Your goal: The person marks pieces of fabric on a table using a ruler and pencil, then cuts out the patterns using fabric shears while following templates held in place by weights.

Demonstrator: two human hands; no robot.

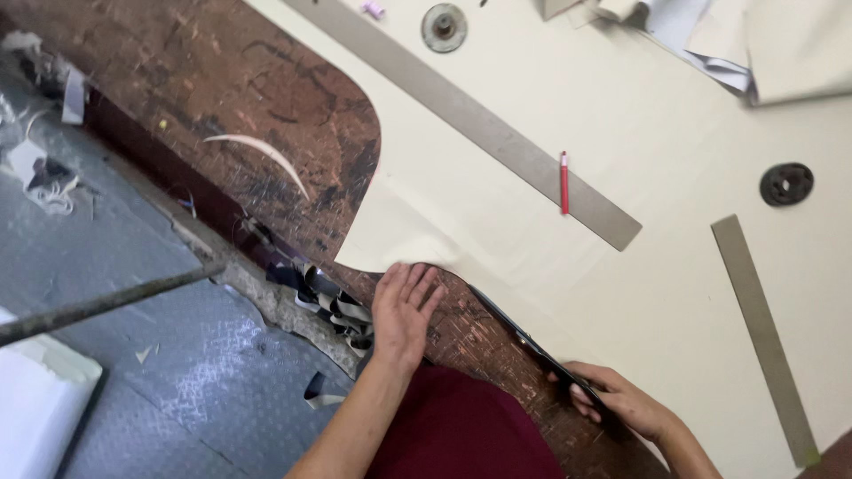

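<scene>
Right hand (621,404): lower right of the frame, fingers closed around dark scissors (541,350) at the fabric edge.
Left hand (404,306): lower centre, fingers spread flat, holding nothing, pressing the cloth corner.
Cream fabric (621,284): smooth, with a curved cut edge, covering the right side.
Worn wooden table (266,89): bare at upper left.
Long grey ruler (479,120): upper centre, with a red pen (564,182) beside it.

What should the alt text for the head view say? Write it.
A person's left hand presses flat on the edge of cream fabric spread over a worn wooden table, while the right hand holds long dark shears at the fabric's edge. Two long grey rulers, a red marker and round weights lie on the fabric.
</scene>
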